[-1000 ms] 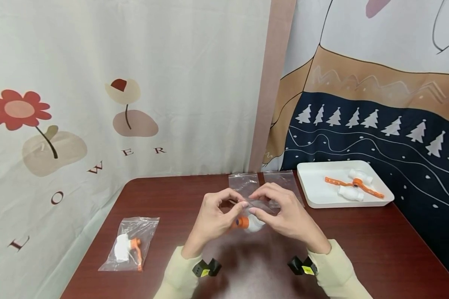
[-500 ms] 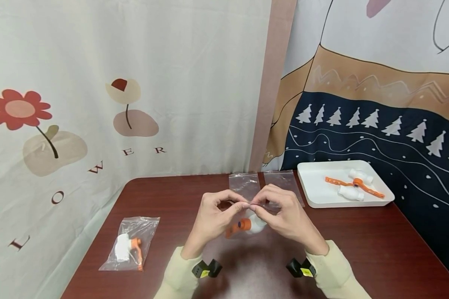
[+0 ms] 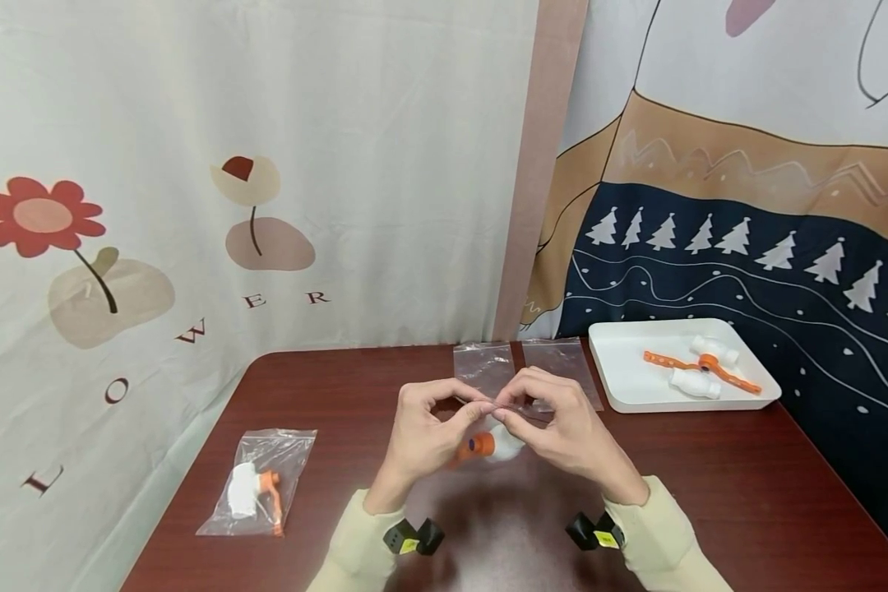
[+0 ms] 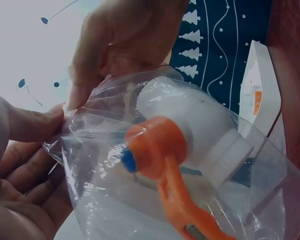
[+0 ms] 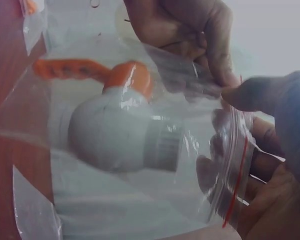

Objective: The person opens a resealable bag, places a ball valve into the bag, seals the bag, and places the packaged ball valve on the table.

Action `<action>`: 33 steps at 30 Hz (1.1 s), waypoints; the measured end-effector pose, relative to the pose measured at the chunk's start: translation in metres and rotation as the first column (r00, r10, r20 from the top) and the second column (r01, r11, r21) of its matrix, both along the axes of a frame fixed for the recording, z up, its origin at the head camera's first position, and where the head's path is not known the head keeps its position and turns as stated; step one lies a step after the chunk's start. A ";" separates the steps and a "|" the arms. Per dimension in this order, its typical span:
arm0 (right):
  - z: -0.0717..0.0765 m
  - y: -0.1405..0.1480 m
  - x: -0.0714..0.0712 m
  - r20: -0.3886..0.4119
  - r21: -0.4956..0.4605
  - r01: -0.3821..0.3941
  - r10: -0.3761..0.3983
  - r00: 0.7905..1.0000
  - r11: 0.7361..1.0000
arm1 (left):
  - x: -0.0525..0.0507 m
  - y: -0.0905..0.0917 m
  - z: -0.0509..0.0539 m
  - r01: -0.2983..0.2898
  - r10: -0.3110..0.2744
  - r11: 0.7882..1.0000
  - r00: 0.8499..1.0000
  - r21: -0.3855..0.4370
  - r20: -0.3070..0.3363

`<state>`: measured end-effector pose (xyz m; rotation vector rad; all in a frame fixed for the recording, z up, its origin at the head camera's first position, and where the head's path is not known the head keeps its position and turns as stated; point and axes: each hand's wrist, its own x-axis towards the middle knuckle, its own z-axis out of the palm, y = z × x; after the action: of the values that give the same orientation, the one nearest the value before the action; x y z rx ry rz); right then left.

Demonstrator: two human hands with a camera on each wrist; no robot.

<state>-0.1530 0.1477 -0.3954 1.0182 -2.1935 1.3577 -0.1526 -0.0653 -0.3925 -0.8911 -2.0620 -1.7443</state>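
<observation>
A clear zip bag (image 4: 97, 200) hangs between both hands above the table. Inside it is a white plastic ball valve (image 5: 110, 132) with an orange handle (image 4: 162, 145). My left hand (image 3: 431, 423) pinches the bag's top edge between thumb and finger. Right beside it, my right hand (image 3: 568, 421) pinches the same edge, and the fingertips of the two hands meet. A red line (image 5: 237, 185) runs along the zip strip in the right wrist view. Whether the zip is fully pressed together cannot be seen under the fingers.
Another bagged valve (image 3: 246, 489) lies at the table's left. Two flat clear bags (image 3: 483, 366) lie at the back edge, behind the hands. A white tray (image 3: 622, 390) at the back right holds white valve parts (image 3: 694, 383) and orange handles (image 3: 736, 379).
My right hand's fingertips have moved left along the bag's edge to meet the left hand's. The bagged valve swayed slightly; the other things stay where they were.
</observation>
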 end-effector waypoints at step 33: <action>0.001 0.005 -0.001 0.003 -0.022 -0.031 0.031 1.000 0.999 | 0.001 -0.002 0.001 0.138 -0.135 0.990 0.977 -0.002 0.165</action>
<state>-0.1536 0.1524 -0.3948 1.0467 -2.1688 1.3948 -0.1517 -0.0674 -0.3914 -0.9416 -2.1634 -1.9372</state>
